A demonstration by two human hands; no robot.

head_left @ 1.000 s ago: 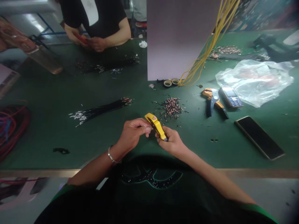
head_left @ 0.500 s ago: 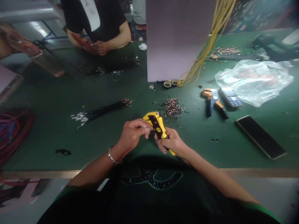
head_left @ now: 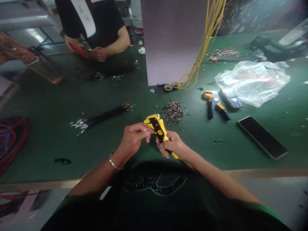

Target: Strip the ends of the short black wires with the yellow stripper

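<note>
My right hand [head_left: 172, 145] is wrapped round the handles of a yellow and black wire stripper [head_left: 157, 128], whose head points up and to the left. Close against the tool's left side, my left hand [head_left: 133, 139] pinches a thin wire [head_left: 145, 130]; its far end is hidden at the tool. Beyond the stripper lies a pile of short stripped-off wire bits [head_left: 173, 110], dark and copper-coloured. To the left rests a bundle of black wires [head_left: 103, 117] with bare copper ends on the right and silvery ends on the left.
On the right are an orange and blue tool [head_left: 215, 104], a keypad phone [head_left: 232, 98], a smartphone [head_left: 262, 137] and a clear plastic bag [head_left: 252, 81]. A pale panel [head_left: 175, 41] stands ahead beside hanging yellow wires [head_left: 202, 61]. Across the table sits a co-worker [head_left: 96, 35]. Red cables [head_left: 14, 138] lie left.
The whole view has shifted slightly, so everything sits a little further left. Both hands keep the same hold on the wire and the stripper.
</note>
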